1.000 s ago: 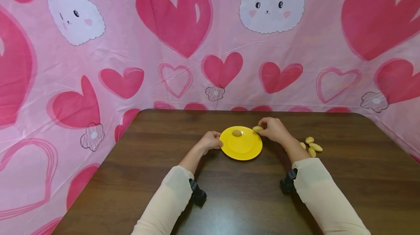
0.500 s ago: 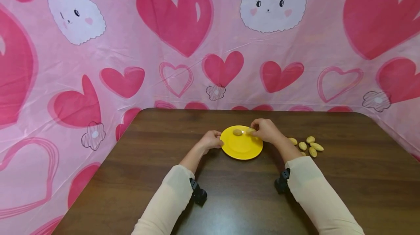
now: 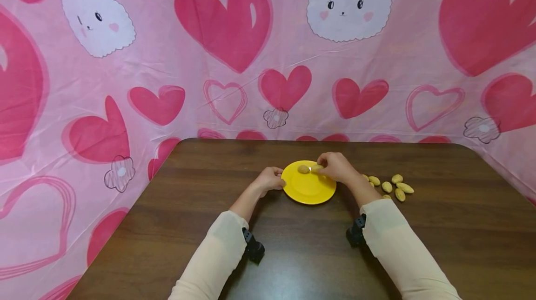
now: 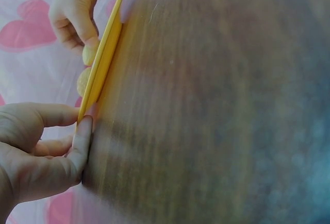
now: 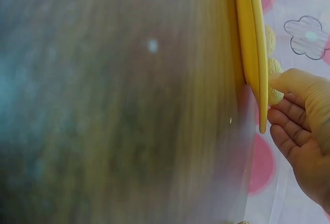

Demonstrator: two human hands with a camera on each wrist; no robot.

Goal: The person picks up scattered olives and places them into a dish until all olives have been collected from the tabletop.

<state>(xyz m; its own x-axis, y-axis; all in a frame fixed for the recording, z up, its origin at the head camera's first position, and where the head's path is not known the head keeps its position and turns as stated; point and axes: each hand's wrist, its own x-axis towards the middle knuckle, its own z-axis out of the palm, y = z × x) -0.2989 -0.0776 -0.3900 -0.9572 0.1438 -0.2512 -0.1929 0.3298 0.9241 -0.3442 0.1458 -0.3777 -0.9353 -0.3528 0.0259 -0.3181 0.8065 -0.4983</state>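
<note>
A yellow plate [image 3: 307,193] lies on the table, with my left hand [image 3: 269,181] pinching its left rim between thumb and fingers. In the left wrist view the thumb [image 4: 82,139] presses under the plate's edge. My right hand [image 3: 338,168] reaches over the plate's far right side and pinches a tan, oval, rough-skinned nut-like piece [image 3: 317,169] down at its surface. In the right wrist view this nut-like piece [image 5: 276,96] shows between thumb and fingertips. A second similar piece [image 3: 303,169] lies on the plate just left of it.
Several more tan oval pieces [image 3: 387,187] lie loose on the brown wooden table [image 3: 234,151] right of the plate, some partly hidden by the right forearm. A pink heart-patterned cloth [image 3: 226,53] hangs behind the table.
My right hand has moved left from the plate's rim onto the plate with the nut-like piece, beside the other one. More loose pieces show past the forearm. The left hand keeps its hold.
</note>
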